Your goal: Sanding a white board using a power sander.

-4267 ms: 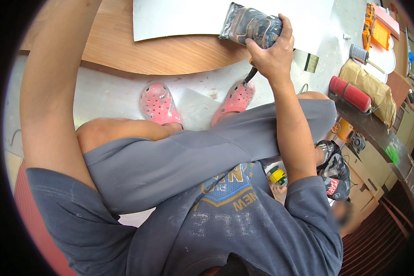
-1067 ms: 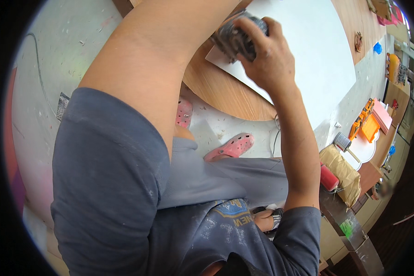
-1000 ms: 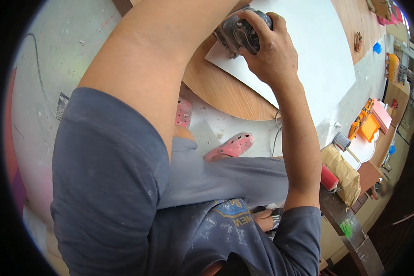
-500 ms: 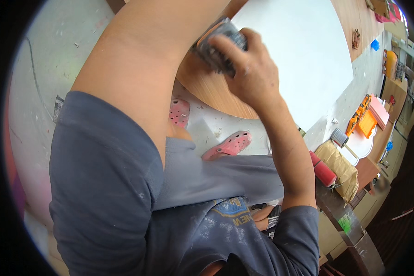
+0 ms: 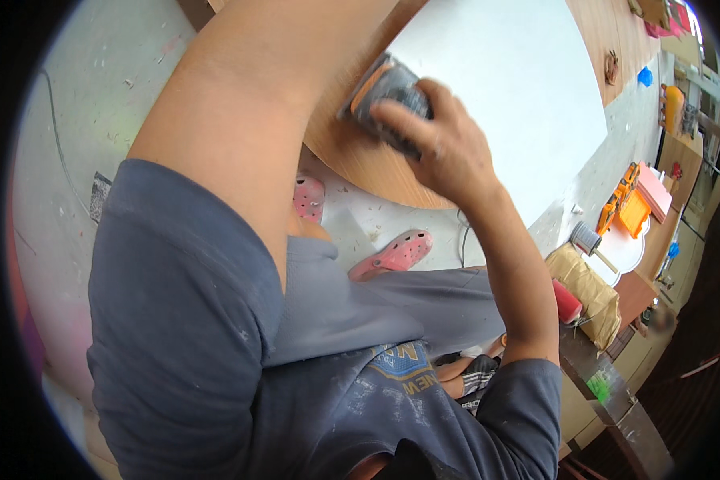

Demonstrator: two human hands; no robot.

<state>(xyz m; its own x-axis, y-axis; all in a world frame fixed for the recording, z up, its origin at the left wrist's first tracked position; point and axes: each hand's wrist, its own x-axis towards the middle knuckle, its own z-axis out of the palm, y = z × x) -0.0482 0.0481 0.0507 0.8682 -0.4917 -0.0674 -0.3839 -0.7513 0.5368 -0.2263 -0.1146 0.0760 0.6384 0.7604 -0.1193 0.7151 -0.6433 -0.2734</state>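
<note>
While the right hand (image 5: 452,148) keeps its grip on the dark power tool (image 5: 388,96), the tool itself has shifted: one second ago it stood higher in view, with a corner of the white sheet (image 5: 520,104) exposed beside it; now it sits lower, over the wood-grained board (image 5: 376,172) at that sheet's edge, and the corner no longer shows. Compared with half a second ago, tool and hand are slightly nearer the person, and the red cylinder (image 5: 568,304) shows less of its length past the right forearm (image 5: 516,260). Right hand: partly curled, thumb on the near side, fingers over the far side, holding the tool's body; both are blurred. The tool lies directly ahead of the right palm; whether its base bears flat cannot be told. Left hand: out of view, its opening and hold undetermined. The left arm (image 5: 232,80) appears just beside the tool's left side. Nearer the person, two pink shoes (image 5: 396,254) rest on the pale floor (image 5: 64,264), the left one partly hidden by the left arm.
</note>
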